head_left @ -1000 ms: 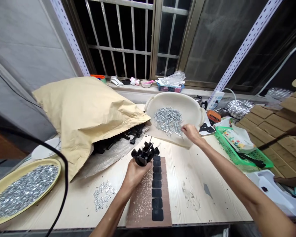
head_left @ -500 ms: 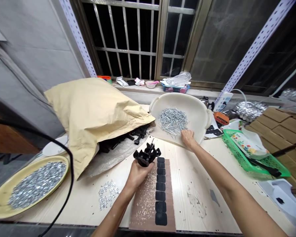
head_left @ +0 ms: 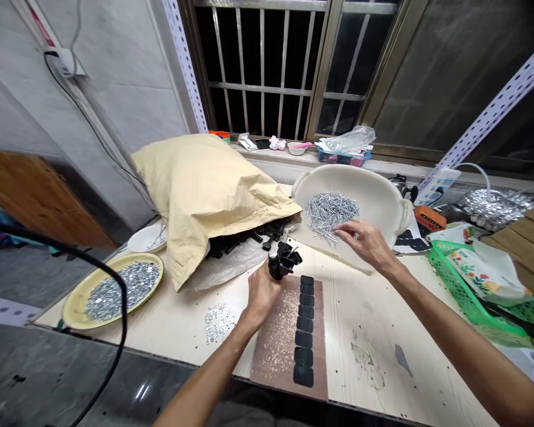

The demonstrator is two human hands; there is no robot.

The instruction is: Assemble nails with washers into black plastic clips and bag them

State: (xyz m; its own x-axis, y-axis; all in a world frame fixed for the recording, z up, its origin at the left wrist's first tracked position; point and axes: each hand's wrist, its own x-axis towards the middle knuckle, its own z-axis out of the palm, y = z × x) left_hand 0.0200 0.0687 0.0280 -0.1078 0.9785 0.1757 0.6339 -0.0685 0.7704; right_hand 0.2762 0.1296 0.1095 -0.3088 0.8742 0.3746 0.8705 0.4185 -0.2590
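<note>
Black plastic part (head_left: pixel 285 262): held upright above the far edge of the brown board (head_left: pixel 276 338), near the middle of the desk (head_left: pixel 382 332).
Left hand (head_left: pixel 260 293): closed round the lower half of the part, fingers wrapped tight, top of the part left bare.
Right hand (head_left: pixel 365 242): reached out to the near rim of the white basin (head_left: pixel 385 198), fingertips drawn together at the edge of the screw pile (head_left: pixel 331 209); too small to tell whether a screw is already pinched between them.
Step in hand, as judged: fetching a screw from the pile while the part waits in the other hand.
Next move, as judged: calls for one single screw lifted clear of the tangle, turned point-first, and brought across to the part; calls also for the part kept steady and upright, opening turned toward the incoming hand.
Board: a row of black pads (head_left: pixel 304 332) along its right side, pale specks over the rest.
Left of the board: loose washers (head_left: pixel 217 317) on the bare desk; further left, at the desk's left edge, a yellow plate (head_left: pixel 78 308) heaped with more.
Far left of the desk: tan sack (head_left: pixel 213 184), more black parts (head_left: pixel 249 237) spilling from its mouth.
Right edge: green basket (head_left: pixel 460 287), apart from both hands.
</note>
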